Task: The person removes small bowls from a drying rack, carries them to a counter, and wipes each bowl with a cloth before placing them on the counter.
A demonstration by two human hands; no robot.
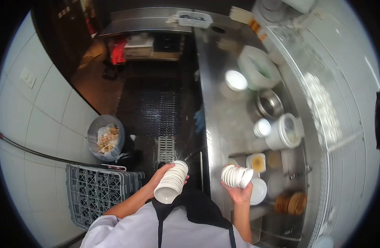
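My left hand (161,172) grips a tall stack of small white bowls (172,182), held tilted over the dark floor beside the steel counter. My right hand (238,191) grips a shorter stack of small white bowls (236,175), tipped on its side over the counter's near end. Just beyond that hand lie a white plate (259,191) and a small square dish with brown sauce (257,163).
The steel counter (223,111) carries a white bowl (236,80), a large white tub (259,67), a metal bowl (269,103) and a white pot (285,131). A grey dish rack (97,191) and a lined bin (106,138) stand on the floor at left.
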